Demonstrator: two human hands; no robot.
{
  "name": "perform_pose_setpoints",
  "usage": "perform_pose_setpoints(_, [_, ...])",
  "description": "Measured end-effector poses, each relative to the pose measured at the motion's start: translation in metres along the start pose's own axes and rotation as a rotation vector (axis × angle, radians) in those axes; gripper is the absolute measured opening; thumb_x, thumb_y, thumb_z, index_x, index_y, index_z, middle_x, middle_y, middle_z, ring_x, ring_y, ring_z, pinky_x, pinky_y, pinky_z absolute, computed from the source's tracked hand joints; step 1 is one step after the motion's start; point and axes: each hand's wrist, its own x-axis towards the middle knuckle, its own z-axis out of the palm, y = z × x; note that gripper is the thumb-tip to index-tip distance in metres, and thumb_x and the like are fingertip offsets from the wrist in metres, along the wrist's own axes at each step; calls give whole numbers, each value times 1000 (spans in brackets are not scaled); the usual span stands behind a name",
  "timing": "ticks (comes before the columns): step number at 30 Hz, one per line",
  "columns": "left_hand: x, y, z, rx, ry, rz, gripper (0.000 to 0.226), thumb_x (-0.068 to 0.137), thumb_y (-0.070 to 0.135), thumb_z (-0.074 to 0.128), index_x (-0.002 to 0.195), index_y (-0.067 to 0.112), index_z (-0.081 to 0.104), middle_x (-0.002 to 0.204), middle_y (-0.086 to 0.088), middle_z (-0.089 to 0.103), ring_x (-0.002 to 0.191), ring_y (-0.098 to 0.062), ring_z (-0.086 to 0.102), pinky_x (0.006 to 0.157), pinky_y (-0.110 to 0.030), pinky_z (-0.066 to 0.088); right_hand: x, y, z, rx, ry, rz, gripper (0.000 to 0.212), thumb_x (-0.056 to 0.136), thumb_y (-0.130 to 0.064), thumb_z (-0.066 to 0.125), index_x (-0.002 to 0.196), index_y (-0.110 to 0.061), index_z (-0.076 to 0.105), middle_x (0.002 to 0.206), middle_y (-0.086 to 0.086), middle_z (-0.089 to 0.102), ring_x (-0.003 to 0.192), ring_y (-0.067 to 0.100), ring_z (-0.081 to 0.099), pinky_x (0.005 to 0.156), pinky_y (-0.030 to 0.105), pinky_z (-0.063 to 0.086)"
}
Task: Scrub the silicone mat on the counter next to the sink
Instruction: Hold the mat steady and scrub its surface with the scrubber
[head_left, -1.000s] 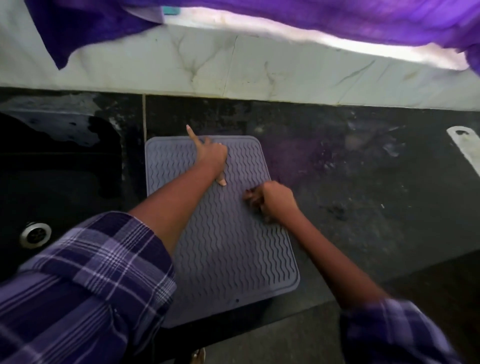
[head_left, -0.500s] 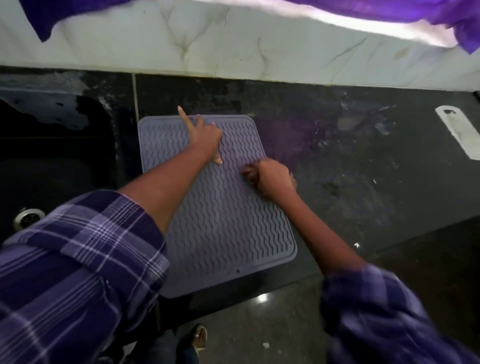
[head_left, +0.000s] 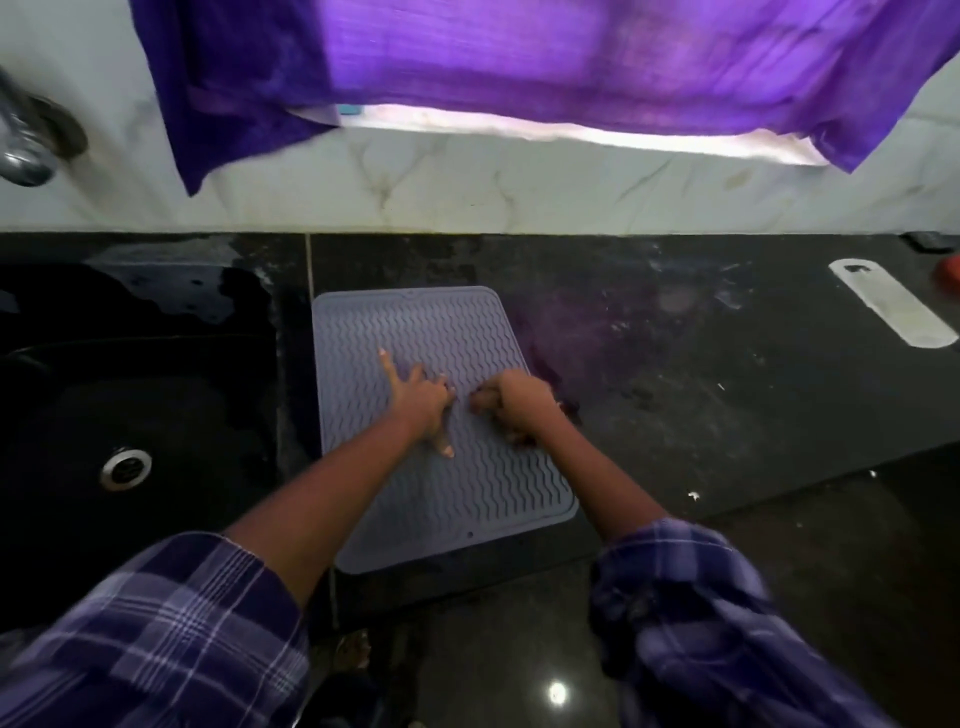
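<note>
A grey-lilac silicone mat (head_left: 447, 332) with wavy ridges lies flat on the black counter (head_left: 701, 395), just right of the sink. My left hand (head_left: 418, 402) presses on the middle of the mat with its fingers spread and straight. My right hand (head_left: 519, 402) is curled into a fist at the mat's right edge. It grips a small dark scrub pad (head_left: 522, 440), of which only a bit shows under the fingers. The two hands are close together, almost touching.
A black sink with a metal drain (head_left: 126, 469) is at the left, and a tap (head_left: 23, 143) sticks out of the marble wall. A purple cloth (head_left: 571, 62) hangs above. A white flat piece (head_left: 891, 309) and a red thing (head_left: 951, 273) lie at the far right.
My left hand has slid from the mat's far edge back to its middle. My right hand stays near the right edge, still rubbing. The view has tilted up.
</note>
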Motion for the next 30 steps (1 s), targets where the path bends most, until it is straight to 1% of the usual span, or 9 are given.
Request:
perform_pose_setpoints(3, [1,2,1,32,1,-33,98,69,65,68,150,27,28,160,1,18,148,-35,4,102,-80,-5,-43,-4,37,-44,23,-95,32,88,-19,57,119,-9,60,127,12,56,109,32,59,92,39,50])
perform_pose_setpoints(6, [3,6,-6,64,-34,-39,99,68,64,70,150,24,31,160,0,19,148,-35,5,100,-81,-7,-108,12,60,-45,-142,-187,34,87,-20,58,121,-19,61,129,5,54,111,27,58,94,37,48])
perform_pose_setpoints(10, [0,14,-7,83,-47,-75,103,69,63,70,152,21,26,160,-3,18,148,-35,4,100,-81,-6,-95,44,17,246,-442,13,22,83,-18,61,102,-13,72,108,7,69,98,23,65,90,36,54])
perform_pose_setpoints(12, [1,14,-6,73,-41,-88,103,69,62,71,151,20,26,160,-3,18,148,-35,6,101,-80,-5,-56,53,-8,369,-278,112,21,85,-21,60,97,-9,72,106,10,70,95,23,66,89,39,55])
perform_pose_setpoints(14, [1,14,-6,70,-52,-92,103,68,62,72,151,20,26,160,-3,18,148,-35,8,101,-80,-5,-21,52,-18,263,-72,145,23,86,-21,58,101,-10,71,106,11,70,95,26,66,86,40,55])
perform_pose_setpoints(19, [6,15,-8,97,-61,-88,103,66,62,73,149,20,31,157,-3,25,147,-34,12,101,-80,-4,-13,31,16,-38,94,130,27,90,-13,51,113,-3,59,118,17,60,106,35,60,87,41,49])
perform_pose_setpoints(22, [5,15,-6,94,-36,-74,99,66,62,73,147,19,35,155,-4,30,146,-34,16,101,-80,-3,-57,37,42,-64,52,127,24,89,-17,53,108,-5,62,114,15,63,101,32,63,84,38,50])
perform_pose_setpoints(27, [-1,13,-5,40,-35,-86,101,70,59,72,151,19,27,159,-3,21,147,-32,12,103,-79,-3,-95,63,19,-58,-354,188,43,82,-34,63,115,-7,58,118,13,62,107,30,61,84,34,49])
perform_pose_setpoints(30, [-1,14,-6,49,-28,-88,100,70,58,73,150,19,28,159,-4,21,147,-33,12,104,-79,-2,-64,66,-11,163,-243,163,29,84,-32,63,95,-7,72,101,10,72,89,25,68,79,37,56])
